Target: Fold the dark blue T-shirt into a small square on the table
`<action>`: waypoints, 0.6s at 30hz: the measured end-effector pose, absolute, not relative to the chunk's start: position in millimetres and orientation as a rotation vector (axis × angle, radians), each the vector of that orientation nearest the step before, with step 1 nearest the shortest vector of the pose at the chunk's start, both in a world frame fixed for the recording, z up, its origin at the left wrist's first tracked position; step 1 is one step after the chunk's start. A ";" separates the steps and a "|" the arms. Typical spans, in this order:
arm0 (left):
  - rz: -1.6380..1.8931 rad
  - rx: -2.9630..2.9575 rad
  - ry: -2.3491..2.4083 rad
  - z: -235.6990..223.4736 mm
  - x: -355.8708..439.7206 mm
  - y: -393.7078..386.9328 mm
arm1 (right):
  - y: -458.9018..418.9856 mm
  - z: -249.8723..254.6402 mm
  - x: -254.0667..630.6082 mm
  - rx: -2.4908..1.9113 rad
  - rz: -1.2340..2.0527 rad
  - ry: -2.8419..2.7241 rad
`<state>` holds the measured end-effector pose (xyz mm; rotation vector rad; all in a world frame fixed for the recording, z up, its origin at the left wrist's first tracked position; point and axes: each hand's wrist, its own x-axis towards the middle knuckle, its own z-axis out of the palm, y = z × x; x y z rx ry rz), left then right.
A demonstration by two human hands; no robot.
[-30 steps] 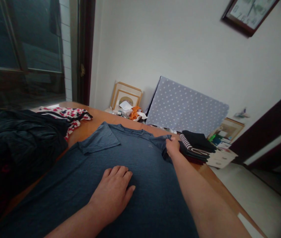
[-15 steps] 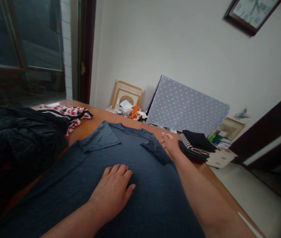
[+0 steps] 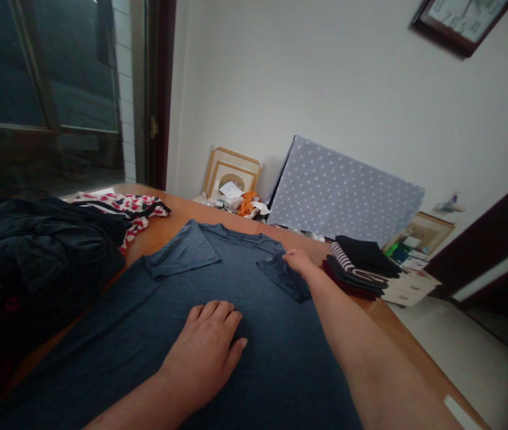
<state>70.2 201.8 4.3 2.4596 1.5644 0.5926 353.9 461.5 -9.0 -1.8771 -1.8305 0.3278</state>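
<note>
A dark blue T-shirt [image 3: 218,280] lies spread on a wooden table [image 3: 164,230], both short sleeves folded in over its body. My left hand [image 3: 207,349] rests flat on the shirt's middle, fingers stretched out and together. My right hand [image 3: 297,261] reaches to the shirt's right shoulder and touches the folded-in right sleeve [image 3: 283,276]; its fingers curl down onto the cloth, and I cannot see whether they pinch it.
A heap of dark clothes [image 3: 34,251] and a red-and-white patterned garment [image 3: 126,206] lie at the left. A stack of folded clothes [image 3: 357,266] sits at the table's right edge. Behind stand a dotted grey board [image 3: 348,200], picture frames [image 3: 231,170] and a window [image 3: 39,89].
My right hand brought the right sleeve inward over the shirt and laid it flat, then slid left onto it. My left hand has stayed pressed on the shirt.
</note>
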 end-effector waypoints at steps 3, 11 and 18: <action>0.587 2.453 1.564 5.4 70.7 201.8 | 466.6 -11.6 346.6 -1.856 0.437 -1.830; 0.562 2.450 1.572 6.1 71.1 201.2 | 485.8 -23.9 359.5 -1.946 0.372 -1.744; 0.559 2.439 1.577 3.4 71.8 202.4 | 505.7 -29.2 353.9 -2.013 0.300 -1.787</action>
